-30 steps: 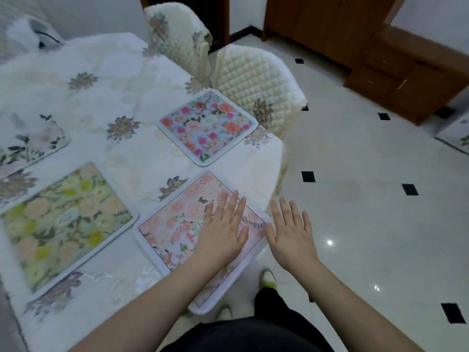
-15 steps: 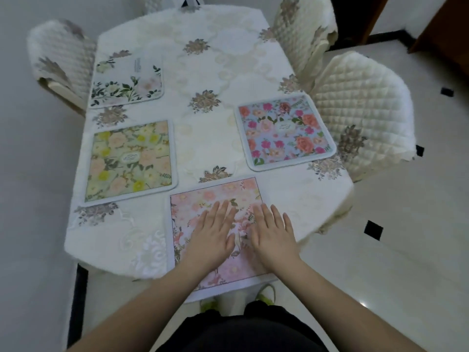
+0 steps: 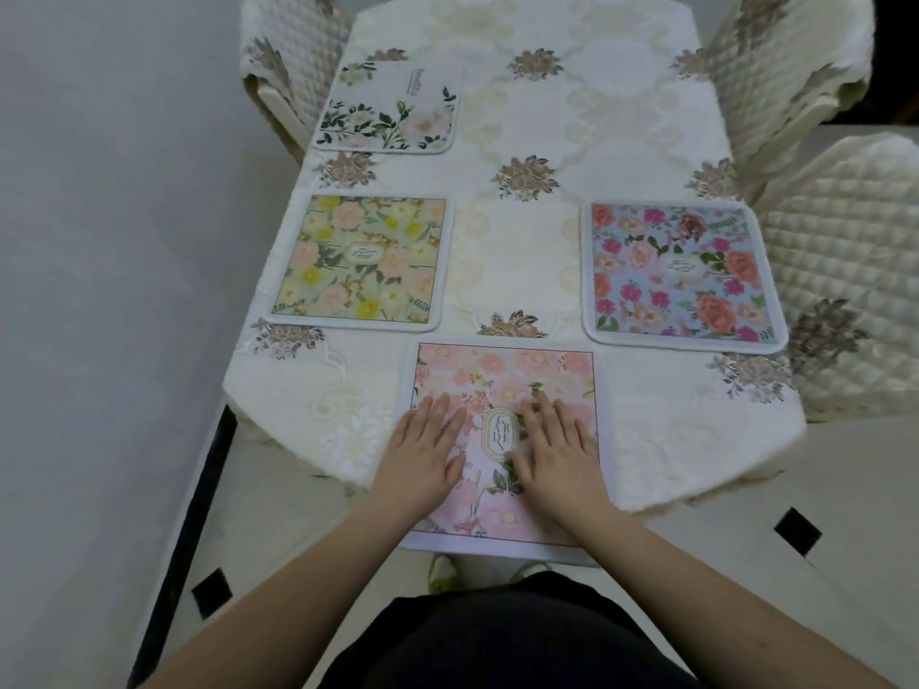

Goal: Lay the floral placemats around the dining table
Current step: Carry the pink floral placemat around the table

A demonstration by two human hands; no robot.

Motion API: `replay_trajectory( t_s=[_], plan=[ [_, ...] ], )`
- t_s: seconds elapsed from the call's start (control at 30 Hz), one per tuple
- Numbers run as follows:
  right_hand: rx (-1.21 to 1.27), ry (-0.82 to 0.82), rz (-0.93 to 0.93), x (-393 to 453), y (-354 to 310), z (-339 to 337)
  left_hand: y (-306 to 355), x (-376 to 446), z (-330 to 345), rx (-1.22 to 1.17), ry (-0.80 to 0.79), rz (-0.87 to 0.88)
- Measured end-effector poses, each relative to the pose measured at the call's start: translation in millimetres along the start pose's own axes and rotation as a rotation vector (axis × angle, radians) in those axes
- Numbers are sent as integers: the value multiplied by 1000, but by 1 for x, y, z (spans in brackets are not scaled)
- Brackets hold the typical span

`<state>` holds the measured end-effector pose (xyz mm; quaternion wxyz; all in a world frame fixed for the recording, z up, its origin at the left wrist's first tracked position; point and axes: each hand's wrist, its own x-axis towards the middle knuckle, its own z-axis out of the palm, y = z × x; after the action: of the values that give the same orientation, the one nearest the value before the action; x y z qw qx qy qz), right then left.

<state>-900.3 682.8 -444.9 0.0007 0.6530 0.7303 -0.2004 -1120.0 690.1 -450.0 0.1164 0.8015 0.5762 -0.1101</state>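
A pink floral placemat (image 3: 502, 375) lies at the near end of the dining table (image 3: 522, 251), its near part hanging past the table's edge. My left hand (image 3: 425, 452) and my right hand (image 3: 557, 450) both lie flat on it, fingers straight, one on each side of its oval label. A yellow-green placemat (image 3: 360, 261) lies on the left side, a white one with dark leaves (image 3: 390, 109) behind it, and a blue one with red and pink flowers (image 3: 681, 276) on the right side.
The table wears a cream embroidered cloth. Quilted chairs stand at the right (image 3: 845, 271), far right (image 3: 781, 62) and far left (image 3: 293, 57). A grey wall (image 3: 114, 241) runs close along the left. Pale tiled floor with black diamonds lies below.
The view has swung to face the table end squarely. My right hand came from beside the mat onto the pink placemat, and both hands have spread apart on it.
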Motion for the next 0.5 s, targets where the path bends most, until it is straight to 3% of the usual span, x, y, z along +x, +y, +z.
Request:
replay_trajectory(
  t_s=[0.3, 0.5],
  plan=[
    [-60, -35, 27, -1, 20, 7, -24, -8, 6, -105, 90, -38],
    [-78, -11, 171, -6, 34, -1, -25, -21, 10, -161, 105, -204]
  ],
)
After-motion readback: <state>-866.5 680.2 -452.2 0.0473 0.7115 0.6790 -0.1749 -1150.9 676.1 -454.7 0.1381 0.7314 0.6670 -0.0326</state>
